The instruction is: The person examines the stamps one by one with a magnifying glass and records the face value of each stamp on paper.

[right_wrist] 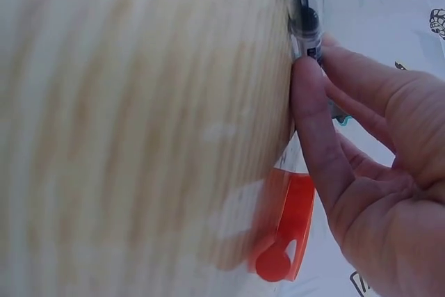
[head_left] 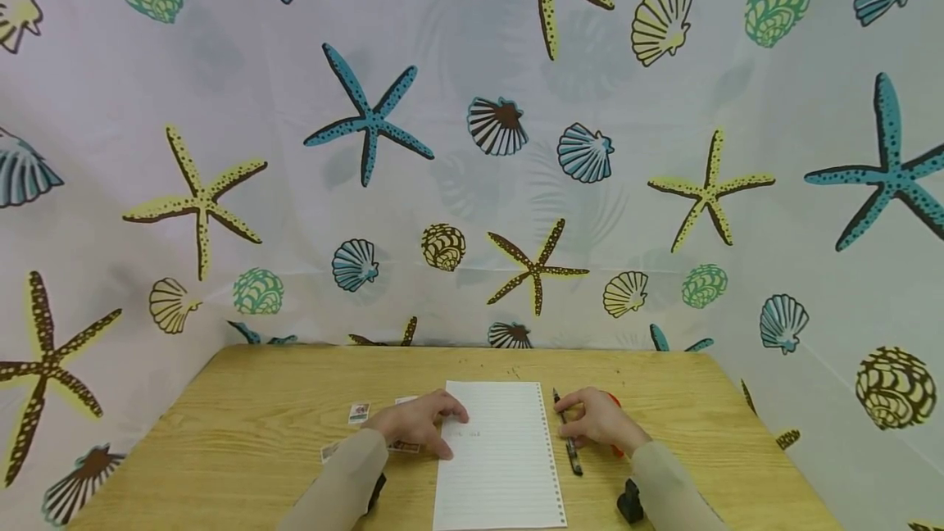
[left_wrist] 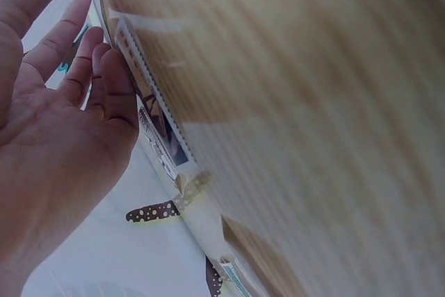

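A sheet of lined paper point(head_left: 501, 482) with punched holes along its right edge lies on the wooden table, a little faint writing near its upper left. My left hand point(head_left: 418, 421) rests at the paper's left edge, its fingers relaxed and holding nothing. To the right of the sheet, a dark, partly clear pen point(head_left: 573, 457) lies lengthwise. My right hand point(head_left: 603, 420) pinches it between thumb and fingers; the right wrist view shows the thumb against the clear barrel point(right_wrist: 306, 26).
Small postage stamps point(head_left: 359, 412) lie around the left hand, one partly under it; the left wrist view shows a perforated stamp point(left_wrist: 156, 99) close by. A red plastic object point(right_wrist: 297, 213) sits behind the right hand. A shell-patterned cloth point(head_left: 442, 187) hangs behind the table.
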Available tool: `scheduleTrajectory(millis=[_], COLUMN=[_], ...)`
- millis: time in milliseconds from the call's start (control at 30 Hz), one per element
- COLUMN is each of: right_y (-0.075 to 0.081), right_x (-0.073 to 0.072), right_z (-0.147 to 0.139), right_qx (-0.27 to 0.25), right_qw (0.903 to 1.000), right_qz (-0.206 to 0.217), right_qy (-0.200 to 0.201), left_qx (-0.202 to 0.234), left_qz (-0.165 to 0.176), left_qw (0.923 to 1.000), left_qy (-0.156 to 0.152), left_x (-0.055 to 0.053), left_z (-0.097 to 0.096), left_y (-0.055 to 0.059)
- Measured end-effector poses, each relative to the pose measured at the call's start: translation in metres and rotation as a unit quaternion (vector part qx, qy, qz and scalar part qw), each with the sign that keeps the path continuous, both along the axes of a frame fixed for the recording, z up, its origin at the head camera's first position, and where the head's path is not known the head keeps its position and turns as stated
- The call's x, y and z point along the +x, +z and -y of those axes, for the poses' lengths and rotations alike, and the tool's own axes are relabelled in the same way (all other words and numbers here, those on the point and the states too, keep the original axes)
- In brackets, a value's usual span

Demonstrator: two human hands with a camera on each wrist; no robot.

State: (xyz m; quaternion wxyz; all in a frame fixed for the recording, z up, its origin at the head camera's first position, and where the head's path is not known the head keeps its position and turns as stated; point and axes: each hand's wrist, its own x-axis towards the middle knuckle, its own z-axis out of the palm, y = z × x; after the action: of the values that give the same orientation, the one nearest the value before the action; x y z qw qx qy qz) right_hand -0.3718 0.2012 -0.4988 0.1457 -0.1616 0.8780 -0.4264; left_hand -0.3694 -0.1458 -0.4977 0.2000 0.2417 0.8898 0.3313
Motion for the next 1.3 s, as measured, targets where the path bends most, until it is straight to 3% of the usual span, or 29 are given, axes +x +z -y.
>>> scheduleTrajectory(millis=[333,667,967,1300], right_y=[0.004,0.009,0.010,0.012], right_x=[0.000,0.001,0.003,0.005], right_z=[-0.002,-0.008,-0.016,-0.029], right_qx=[-0.027,-0.047,-0.057,-0.048], right_qw=[0.9996,0.9985,0.9981,0.9988], right_qz=[0.006,-0.027,-0.019,-0.011], right_qy=[0.006,0.013,0.011,-0.006], left_qx=[0.005,0.011,0.055,0.102], left_qz=[-0.002,-0.009,-0.004,-0.056], left_qw=[1.0000,0.9999,0.9974,0.9879], left_qy=[-0.001,0.002,0.046,0.103], left_x=[0.002,0.004,0.004,0.003], left_z=[0.000,-0.001,0.000,0.007], left_y=[0.002,0.006,0.009,0.010])
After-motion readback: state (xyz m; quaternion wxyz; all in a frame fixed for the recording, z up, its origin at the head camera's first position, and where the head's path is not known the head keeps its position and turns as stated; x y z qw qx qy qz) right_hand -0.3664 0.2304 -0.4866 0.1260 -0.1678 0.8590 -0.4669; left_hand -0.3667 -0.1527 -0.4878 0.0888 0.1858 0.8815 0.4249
